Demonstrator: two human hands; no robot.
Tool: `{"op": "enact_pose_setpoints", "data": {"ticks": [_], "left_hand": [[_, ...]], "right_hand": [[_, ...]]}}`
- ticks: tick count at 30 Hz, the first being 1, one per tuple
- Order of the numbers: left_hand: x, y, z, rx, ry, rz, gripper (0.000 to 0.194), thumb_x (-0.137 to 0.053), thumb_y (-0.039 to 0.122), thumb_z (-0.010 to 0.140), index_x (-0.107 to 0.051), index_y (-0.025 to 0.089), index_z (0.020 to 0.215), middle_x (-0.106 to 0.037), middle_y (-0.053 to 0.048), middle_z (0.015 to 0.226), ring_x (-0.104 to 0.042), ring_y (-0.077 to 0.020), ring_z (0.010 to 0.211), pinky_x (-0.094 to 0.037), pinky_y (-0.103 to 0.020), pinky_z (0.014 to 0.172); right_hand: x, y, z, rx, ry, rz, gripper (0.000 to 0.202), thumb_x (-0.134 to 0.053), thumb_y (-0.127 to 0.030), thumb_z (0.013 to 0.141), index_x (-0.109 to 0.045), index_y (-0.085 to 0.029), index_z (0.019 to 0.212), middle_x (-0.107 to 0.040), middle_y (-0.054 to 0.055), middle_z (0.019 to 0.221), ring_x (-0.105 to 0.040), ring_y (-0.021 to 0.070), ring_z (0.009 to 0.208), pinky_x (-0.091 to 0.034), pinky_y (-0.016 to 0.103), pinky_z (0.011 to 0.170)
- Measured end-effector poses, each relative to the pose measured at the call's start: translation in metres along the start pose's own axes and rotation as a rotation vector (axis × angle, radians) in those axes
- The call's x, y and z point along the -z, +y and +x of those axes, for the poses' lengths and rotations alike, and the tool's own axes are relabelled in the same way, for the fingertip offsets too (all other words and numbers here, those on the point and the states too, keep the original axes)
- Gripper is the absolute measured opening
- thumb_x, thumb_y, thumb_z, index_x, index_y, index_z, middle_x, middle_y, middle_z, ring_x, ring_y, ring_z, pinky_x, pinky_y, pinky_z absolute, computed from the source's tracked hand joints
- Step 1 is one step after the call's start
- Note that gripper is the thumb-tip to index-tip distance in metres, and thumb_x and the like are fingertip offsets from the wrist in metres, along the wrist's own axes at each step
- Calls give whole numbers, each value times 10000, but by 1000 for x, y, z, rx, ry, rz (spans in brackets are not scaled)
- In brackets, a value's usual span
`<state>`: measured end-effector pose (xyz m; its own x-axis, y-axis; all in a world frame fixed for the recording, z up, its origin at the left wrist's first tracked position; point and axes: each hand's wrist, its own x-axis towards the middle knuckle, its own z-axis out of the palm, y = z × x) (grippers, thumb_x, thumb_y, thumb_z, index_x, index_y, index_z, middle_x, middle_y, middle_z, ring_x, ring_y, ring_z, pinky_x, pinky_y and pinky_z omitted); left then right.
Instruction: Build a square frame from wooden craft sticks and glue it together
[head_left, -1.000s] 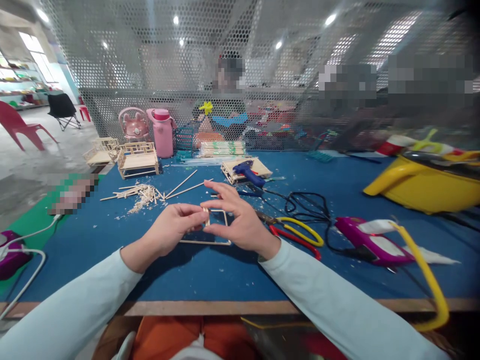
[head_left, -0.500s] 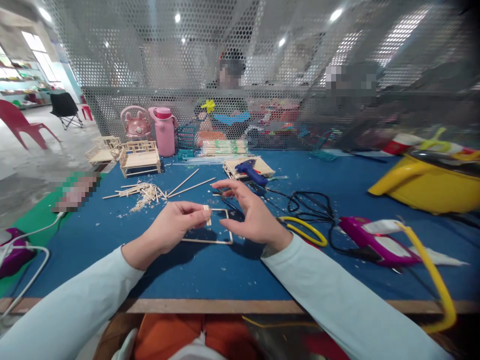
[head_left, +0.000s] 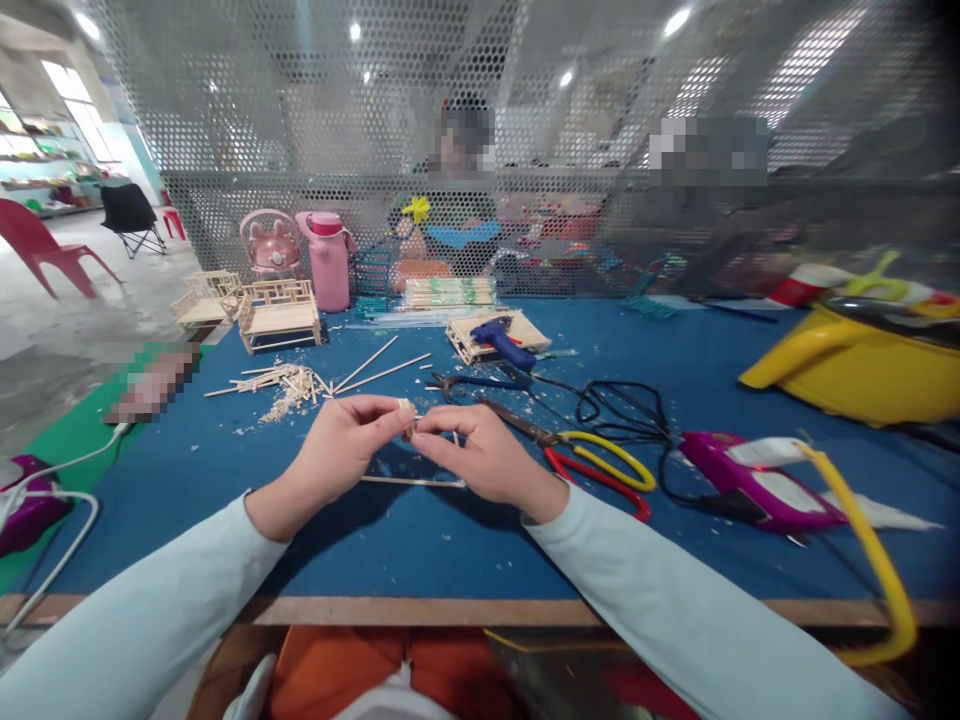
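Observation:
My left hand (head_left: 351, 440) pinches a small bundle of short wooden sticks (head_left: 406, 406) between thumb and fingers. Closed at its lower end is my right hand (head_left: 480, 450), thumb and fingertips meeting on the same sticks. Beneath both hands a thin rectangular stick frame (head_left: 412, 483) lies on the blue tabletop, partly hidden by them. Beyond the left hand is a pile of cut stick pieces (head_left: 296, 388), with longer sticks (head_left: 379, 374) fanned out beside it. Scissors with red and yellow handles (head_left: 600, 462) rest right of my right hand, and dark-blue-handled pliers (head_left: 480, 382) lie behind it.
A blue glue gun (head_left: 504, 343) lies on a flat stick piece (head_left: 461, 345). Small stick-built benches (head_left: 279, 315) and a pink bottle (head_left: 328, 265) stand at the back left. On the right are a purple tool (head_left: 757, 480) and a yellow container (head_left: 862, 365). A mesh screen (head_left: 570, 220) closes the back.
My right hand has moved left and down from an open pose and closed on the sticks by my left hand. The scissors and pliers are now more exposed.

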<state>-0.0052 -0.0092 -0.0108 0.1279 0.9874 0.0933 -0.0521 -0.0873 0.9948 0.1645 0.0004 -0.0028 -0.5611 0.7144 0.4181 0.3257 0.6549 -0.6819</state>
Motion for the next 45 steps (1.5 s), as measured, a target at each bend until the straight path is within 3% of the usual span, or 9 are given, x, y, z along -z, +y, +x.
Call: {"op": "enact_pose_setpoints", "data": {"ticks": [7,9,13,18,23,26,30,34,45], "left_hand": [[-3,0,-9,-357,87,287,145,-628,299,744,-702,175,756,-676,-32,758,-586,-135,711,-453,-237,666],[-4,0,-11,-392,85,297,131,-620,288,755,-696,181,756,-670,-33,769,-586,-135,729,-452,-237,679],[-5,1,-11,-360,72,219,116,-626,275,754,-691,181,771,-642,-31,791,-571,-128,747,-446,-238,701],[-5,5,-9,-319,9,143,126,-639,286,743,-693,172,740,-558,-24,805,-527,-119,761,-436,-231,692],[-3,5,-6,-198,-107,16,288,-559,389,798,-668,144,692,-594,-33,776,-533,-128,743,-432,-251,721],[-2,4,-5,-151,-104,16,265,-602,376,767,-664,143,656,-607,-23,713,-531,-123,706,-421,-247,711],[-2,1,-3,-5,-48,-125,214,-680,360,686,-691,147,675,-628,-20,699,-519,-115,685,-400,-236,682],[-2,0,-2,99,2,-205,226,-712,370,642,-698,147,674,-596,3,659,-454,-81,612,-352,-208,599],[-4,-2,-2,76,-46,-187,218,-708,364,664,-706,149,698,-631,-1,685,-486,-92,644,-371,-224,665]], "right_hand": [[-6,-1,1,-11,26,82,309,-484,-291,852,-617,-126,628,-601,5,606,-531,100,582,-399,200,574],[-7,-2,1,9,50,78,293,-487,-285,851,-621,-127,644,-590,2,611,-519,100,583,-397,200,572],[-9,-4,0,15,95,76,246,-489,-283,852,-644,-135,732,-614,10,687,-527,113,635,-412,213,606],[-9,-3,0,26,86,91,293,-491,-295,857,-619,-135,646,-579,-2,616,-518,103,589,-406,207,581],[-11,-3,1,-50,84,220,296,-481,-311,863,-636,-135,683,-639,7,655,-576,116,624,-439,210,611],[-12,-3,1,-59,74,161,311,-476,-312,867,-632,-138,662,-636,1,630,-574,112,602,-432,206,585],[-8,-1,0,67,73,-58,207,-552,-294,831,-647,-155,711,-659,-1,671,-581,114,627,-417,216,602],[-3,4,-1,229,203,-286,114,-644,-285,770,-652,-175,741,-680,7,696,-585,129,664,-403,252,663],[-10,5,0,356,359,-411,106,-605,-217,800,-615,-178,703,-685,2,659,-579,121,594,-388,310,709]]}}
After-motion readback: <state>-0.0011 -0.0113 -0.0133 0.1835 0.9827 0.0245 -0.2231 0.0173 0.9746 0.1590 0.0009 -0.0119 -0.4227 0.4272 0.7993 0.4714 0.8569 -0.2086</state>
